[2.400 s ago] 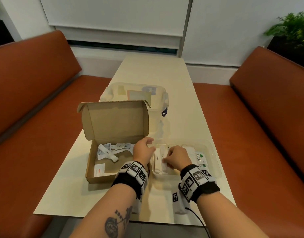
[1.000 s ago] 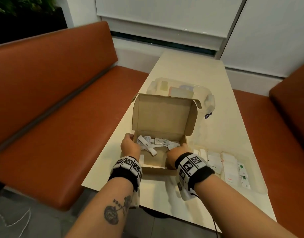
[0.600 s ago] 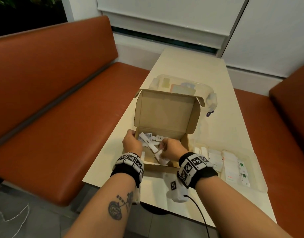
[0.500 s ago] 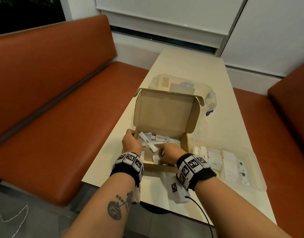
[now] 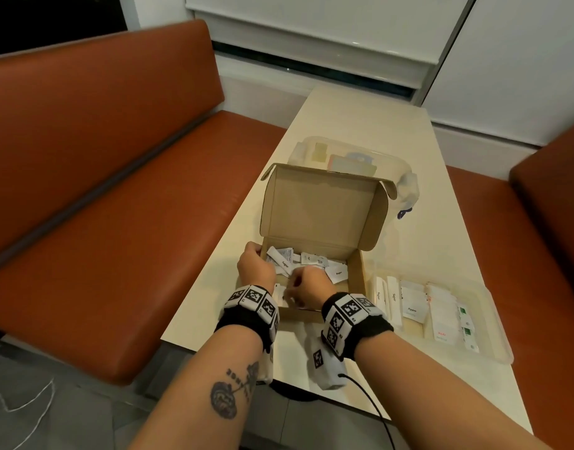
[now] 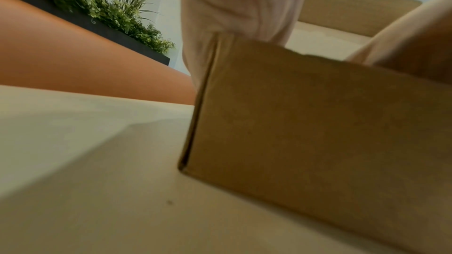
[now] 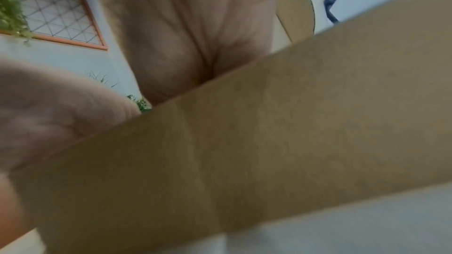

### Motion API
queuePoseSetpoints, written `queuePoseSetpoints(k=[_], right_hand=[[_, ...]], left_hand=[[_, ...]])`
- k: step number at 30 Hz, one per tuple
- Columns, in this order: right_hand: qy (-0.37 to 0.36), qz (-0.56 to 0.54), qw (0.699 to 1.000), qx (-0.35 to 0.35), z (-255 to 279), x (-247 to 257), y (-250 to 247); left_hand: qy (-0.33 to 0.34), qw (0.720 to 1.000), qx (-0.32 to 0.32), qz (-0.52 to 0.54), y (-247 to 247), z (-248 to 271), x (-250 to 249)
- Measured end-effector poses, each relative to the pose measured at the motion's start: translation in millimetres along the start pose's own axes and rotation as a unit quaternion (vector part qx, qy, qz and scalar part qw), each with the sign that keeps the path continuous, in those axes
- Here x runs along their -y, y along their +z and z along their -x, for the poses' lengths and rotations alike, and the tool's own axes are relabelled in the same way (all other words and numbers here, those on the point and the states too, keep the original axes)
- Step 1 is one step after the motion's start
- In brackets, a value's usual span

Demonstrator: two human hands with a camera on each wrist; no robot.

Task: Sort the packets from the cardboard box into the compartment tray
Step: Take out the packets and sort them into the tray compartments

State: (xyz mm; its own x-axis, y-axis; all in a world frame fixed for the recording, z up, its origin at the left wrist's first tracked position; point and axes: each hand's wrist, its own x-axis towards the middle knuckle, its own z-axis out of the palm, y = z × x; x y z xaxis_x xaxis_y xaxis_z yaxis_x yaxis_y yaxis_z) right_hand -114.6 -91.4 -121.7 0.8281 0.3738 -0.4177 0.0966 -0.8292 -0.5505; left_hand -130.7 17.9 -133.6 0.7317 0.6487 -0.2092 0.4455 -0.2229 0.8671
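The open cardboard box sits in the middle of the table with its lid standing up. Several white packets lie loose inside it. My left hand curls over the box's left wall. My right hand reaches over the front wall into the near-left part of the box, fingers curled down and pinching at a white packet. Its fingertips are hidden in the wrist view. The clear compartment tray lies right of the box with sorted packets in rows.
A clear lidded plastic container stands right behind the box. Orange benches run along the left and right of the narrow table. The table's near edge is just below my wrists. Plants stand behind the left bench.
My right hand left the tray, went into the box and shifted from its right side to the near-left packets. My left hand moved to the box's left wall and stayed there.
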Motion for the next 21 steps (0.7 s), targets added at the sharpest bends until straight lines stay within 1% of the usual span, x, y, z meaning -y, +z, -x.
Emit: queuePoseSetpoints(k=[1,2,3,4,5,6,8,10,12,14,17,21], right_hand=[[0.01,-0.027,0.999,-0.038,-2.8,0.9,-2.7],[0.017,-0.017,0.996,-0.084,-6.7,0.8,-7.4],[0.029,0.02,0.992,-0.123,-10.2,0.2,-13.6],[0.047,0.059,0.986,-0.146,-13.5,-1.0,-20.5],[0.073,0.092,0.981,-0.151,-15.2,-1.3,-27.9],[0.106,0.114,0.978,-0.138,-17.9,-1.9,-34.0],[0.158,0.143,0.974,-0.08,-24.6,-2.3,-41.4],[0.184,0.157,0.97,-0.011,-31.5,0.1,-40.4],[0.191,0.189,0.963,0.016,-35.6,4.8,-33.6],[0.173,0.21,0.962,0.009,-36.9,11.5,-25.2],[0.119,0.176,0.977,-0.001,-37.6,19.3,-10.7],[0.058,0.176,0.983,0.017,-35.8,26.1,-1.4]], left_hand=[[-0.001,1.0,-0.001,0.003,-0.7,0.5,-0.4],[-0.002,1.0,-0.002,0.004,-1.1,1.0,-0.8],[-0.003,1.0,-0.002,0.005,-1.5,1.1,-0.9],[-0.003,1.0,-0.002,0.006,-1.4,1.1,-1.1],[-0.002,1.0,-0.001,0.008,-1.6,1.1,-1.2],[-0.003,1.0,-0.001,0.011,-2.0,1.2,-1.4],[-0.004,1.0,0.003,0.014,-2.8,1.4,-1.7],[-0.005,1.0,0.007,0.018,-3.6,1.6,-1.5],[-0.004,1.0,0.008,0.022,-3.9,1.3,-1.2],[-0.002,1.0,0.009,0.022,-3.9,0.6,-1.1],[-0.007,1.0,0.01,0.027,-3.8,-0.2,-1.4],[-0.009,0.999,0.006,0.032,-3.6,0.2,-2.5]])
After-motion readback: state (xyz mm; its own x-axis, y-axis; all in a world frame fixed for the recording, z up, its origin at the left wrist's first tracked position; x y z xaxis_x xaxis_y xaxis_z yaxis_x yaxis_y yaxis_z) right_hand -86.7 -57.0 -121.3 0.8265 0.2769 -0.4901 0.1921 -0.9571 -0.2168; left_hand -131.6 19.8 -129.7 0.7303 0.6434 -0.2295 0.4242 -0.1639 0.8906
